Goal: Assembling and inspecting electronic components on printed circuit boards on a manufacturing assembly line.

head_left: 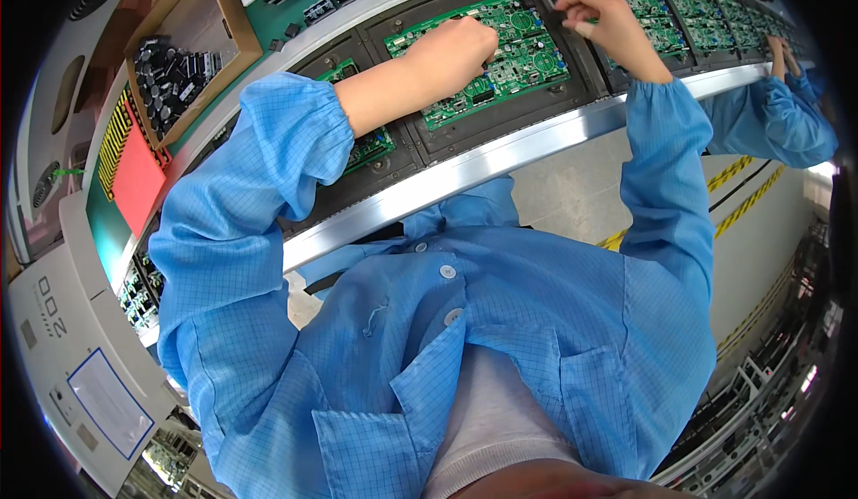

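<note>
My left hand (pixel 454 56) reaches across a green circuit board (pixel 527 66), its fingers curled down onto the board's middle. What the fingers grip, if anything, is hidden beneath the hand. The board is crowded with small parts and sits in a dark carrier frame (pixel 585 75). My right hand (pixel 612 30) is raised by the bar between this board and the neighbouring board (pixel 643 16) to the right. Its thumb and fingers are bent toward each other; anything between them is too small and dark to make out.
At the far left, a cardboard box (pixel 239 30) holds loose black cylindrical components (pixel 170 83). Beside it lies a red sheet (pixel 138 177). Several black parts (pixel 335 3) rest on the green surface behind the line. A metal rail (pixel 500 146) runs along my side. Another person's hands (pixel 782 57) work at the far right.
</note>
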{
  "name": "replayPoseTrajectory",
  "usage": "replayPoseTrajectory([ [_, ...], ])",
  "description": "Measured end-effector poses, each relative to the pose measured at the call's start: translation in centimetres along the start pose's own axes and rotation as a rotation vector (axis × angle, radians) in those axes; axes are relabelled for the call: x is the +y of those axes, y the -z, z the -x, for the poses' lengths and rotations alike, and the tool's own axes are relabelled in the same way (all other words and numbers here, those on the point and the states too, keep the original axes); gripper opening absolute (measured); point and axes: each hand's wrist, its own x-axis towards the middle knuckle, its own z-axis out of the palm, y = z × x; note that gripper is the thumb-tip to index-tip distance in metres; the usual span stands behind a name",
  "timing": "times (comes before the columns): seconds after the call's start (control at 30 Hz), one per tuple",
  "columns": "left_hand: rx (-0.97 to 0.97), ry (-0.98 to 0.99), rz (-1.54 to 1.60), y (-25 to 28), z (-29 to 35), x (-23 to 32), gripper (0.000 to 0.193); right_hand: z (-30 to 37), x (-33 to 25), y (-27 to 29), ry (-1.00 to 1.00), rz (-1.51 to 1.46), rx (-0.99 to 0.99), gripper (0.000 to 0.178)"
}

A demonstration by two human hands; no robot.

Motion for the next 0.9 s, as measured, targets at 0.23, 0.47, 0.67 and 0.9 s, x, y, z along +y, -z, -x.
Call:
replayPoseTrajectory([
  [0.23, 0.001, 0.085, -0.084, 0.4, 0.4, 0.5, 0.020, 1.9, -2.4, -2.2, -0.062, -0.108, -0.025, 0.024],
  [0.47, 0.057, 0.036, -0.174, -0.2, 0.2, 0.6, 0.009, 1.8, -3.1, -2.2, -0.029, 0.075, -0.038, 0.022],
  [0.67, 0.037, 0.062, -0.216, 0.5, 0.9, 0.7, 0.013, 1.1, -4.8, -2.0, 0.051, 0.114, -0.079, 0.018],
  [0.9, 0.174, -0.126, -0.341, 0.7, 4.0, 0.4, 0.008, 1.8, -8.2, -2.5, 0.082, 0.179, 0.091, 0.013],
])
